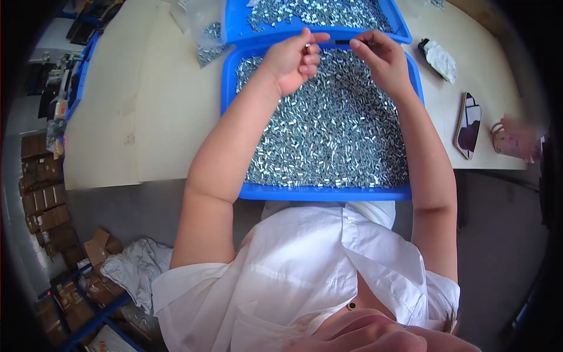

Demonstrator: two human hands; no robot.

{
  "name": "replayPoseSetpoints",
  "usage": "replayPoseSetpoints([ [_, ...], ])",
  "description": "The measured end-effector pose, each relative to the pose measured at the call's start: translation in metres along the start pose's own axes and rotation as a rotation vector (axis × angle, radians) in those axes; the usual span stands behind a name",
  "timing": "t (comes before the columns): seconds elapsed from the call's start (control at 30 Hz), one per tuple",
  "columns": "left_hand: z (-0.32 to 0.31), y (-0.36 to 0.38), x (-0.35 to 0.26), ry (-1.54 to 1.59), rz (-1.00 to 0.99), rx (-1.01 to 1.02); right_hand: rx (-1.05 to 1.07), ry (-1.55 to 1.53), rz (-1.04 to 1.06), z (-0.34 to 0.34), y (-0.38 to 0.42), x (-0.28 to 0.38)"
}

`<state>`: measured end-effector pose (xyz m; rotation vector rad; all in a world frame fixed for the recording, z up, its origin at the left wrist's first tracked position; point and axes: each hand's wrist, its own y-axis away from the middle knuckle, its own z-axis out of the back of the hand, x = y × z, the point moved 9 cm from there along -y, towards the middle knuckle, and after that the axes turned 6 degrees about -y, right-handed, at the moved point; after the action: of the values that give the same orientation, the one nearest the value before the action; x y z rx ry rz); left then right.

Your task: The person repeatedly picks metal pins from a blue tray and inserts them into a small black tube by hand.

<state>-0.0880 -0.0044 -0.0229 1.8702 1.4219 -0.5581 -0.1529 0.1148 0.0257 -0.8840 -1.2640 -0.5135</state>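
Observation:
My left hand [293, 63] is above the far left part of a blue tray [328, 192], its fingers curled. A tiny shiny metal piece [307, 48] shows between its thumb and fingers, partly hidden. Across from it, my right hand [385, 61] pinches a short thin black rod [342, 42], which points left toward the left fingertips. A small gap separates the rod from the left hand. Below both hands the tray holds a thick layer of small silvery metal cylinders [328, 135].
A second blue tray [404, 32] of similar pieces adjoins the far side. Clear bags [208, 44] with metal pieces lie at left. On the right are a foil-like packet [440, 60], a phone [468, 126] and a cup [507, 142]. Cardboard boxes [44, 202] stand at far left.

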Motion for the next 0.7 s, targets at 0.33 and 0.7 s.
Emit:
replayPoseSetpoints([
  [0.33, 0.002, 0.000, -0.012, -0.205, -0.178, -0.051, -0.021, -0.079, -0.056, -0.001, -0.001, 0.004],
  [0.7, 0.007, -0.005, -0.008, -0.067, -0.124, -0.030, 0.010, -0.006, 0.062, 0.002, 0.000, 0.000],
])
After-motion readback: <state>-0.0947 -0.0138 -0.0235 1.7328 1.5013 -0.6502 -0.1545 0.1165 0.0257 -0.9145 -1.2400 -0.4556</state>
